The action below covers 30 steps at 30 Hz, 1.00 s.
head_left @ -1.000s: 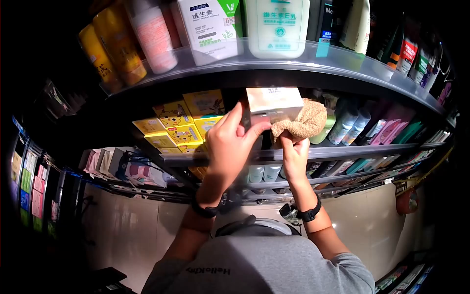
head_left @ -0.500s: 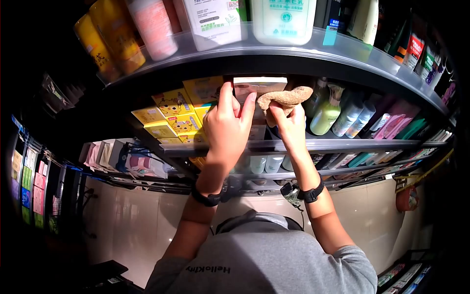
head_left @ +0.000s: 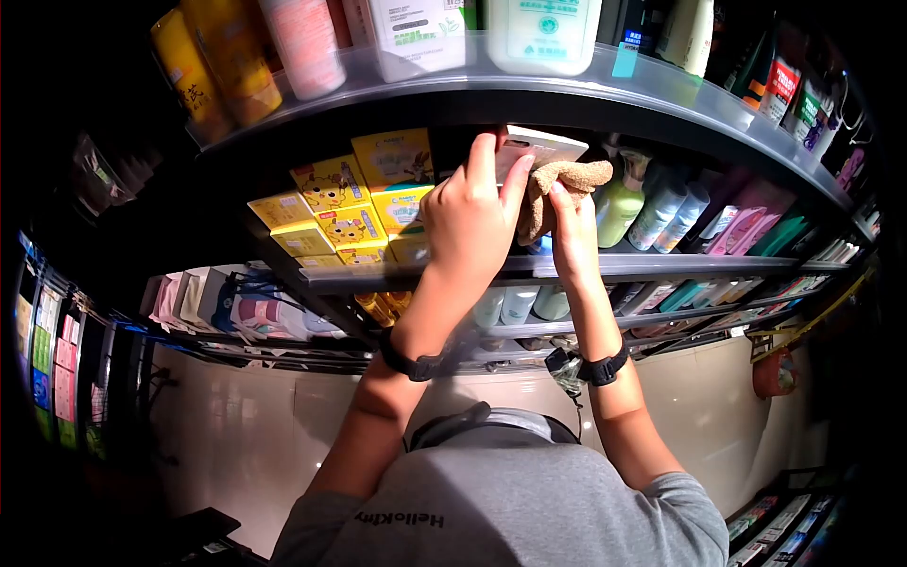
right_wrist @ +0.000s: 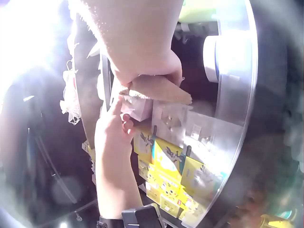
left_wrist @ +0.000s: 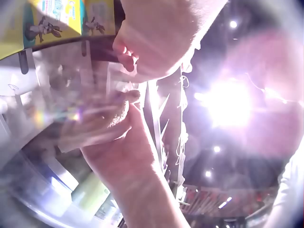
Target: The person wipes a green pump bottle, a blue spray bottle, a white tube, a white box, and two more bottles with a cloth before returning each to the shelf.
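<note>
In the head view, my left hand grips a small white box by its left side, thumb on the near face and index finger near the upper edge. The box is tilted under the upper shelf. My right hand pinches a bunched tan towel against the box's right end, with part of the cloth hanging below. The right wrist view shows the towel folded under the right hand, close beside the pale box. Glare washes out much of the left wrist view.
Yellow cartoon-printed boxes stand stacked to the left on the same shelf. A green pump bottle and other bottles stand to the right. Overhead runs the upper shelf's clear lip, with bottles and cartons behind it.
The box has turned in my left hand, its lettered face no longer showing, and lately shifted right. My right hand has moved the towel over the box's right part.
</note>
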{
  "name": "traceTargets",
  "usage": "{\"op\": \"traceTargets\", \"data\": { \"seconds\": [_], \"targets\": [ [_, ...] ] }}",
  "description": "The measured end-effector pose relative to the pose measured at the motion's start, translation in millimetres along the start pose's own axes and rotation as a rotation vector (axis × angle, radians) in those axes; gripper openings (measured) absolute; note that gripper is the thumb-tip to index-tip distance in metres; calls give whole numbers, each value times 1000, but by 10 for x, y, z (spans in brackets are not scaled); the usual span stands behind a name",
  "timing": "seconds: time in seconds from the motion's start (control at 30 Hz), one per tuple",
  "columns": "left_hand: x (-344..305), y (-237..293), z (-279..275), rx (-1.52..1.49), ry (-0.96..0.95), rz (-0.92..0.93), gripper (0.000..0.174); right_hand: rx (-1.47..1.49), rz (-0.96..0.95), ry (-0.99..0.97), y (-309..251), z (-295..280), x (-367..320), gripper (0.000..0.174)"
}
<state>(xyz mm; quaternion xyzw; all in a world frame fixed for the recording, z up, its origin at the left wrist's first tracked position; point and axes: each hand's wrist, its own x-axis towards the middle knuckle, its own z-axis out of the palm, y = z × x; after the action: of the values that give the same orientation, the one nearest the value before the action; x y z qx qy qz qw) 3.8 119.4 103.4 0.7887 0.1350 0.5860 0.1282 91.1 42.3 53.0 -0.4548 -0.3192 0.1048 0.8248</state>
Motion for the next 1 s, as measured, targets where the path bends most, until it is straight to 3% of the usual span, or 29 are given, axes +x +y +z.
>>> {"op": "traceTargets", "data": {
  "seconds": [0.3,0.5,0.63,0.83,1.0],
  "targets": [
    [-47,152,60,26,-94,75,27,223,128,-36,-36,-87,23,30],
    [4,266,85,106,-216,23,25,229,166,64,-90,-139,30,28],
    [-24,290,196,127,-188,70,19,307,189,63,-42,-163,36,26],
    [-15,239,240,117,-193,86,13,226,165,9,-60,-165,1,28],
    [-19,124,144,61,-106,-37,15,7,28,-64,-55,-82,127,23]
  ]
}}
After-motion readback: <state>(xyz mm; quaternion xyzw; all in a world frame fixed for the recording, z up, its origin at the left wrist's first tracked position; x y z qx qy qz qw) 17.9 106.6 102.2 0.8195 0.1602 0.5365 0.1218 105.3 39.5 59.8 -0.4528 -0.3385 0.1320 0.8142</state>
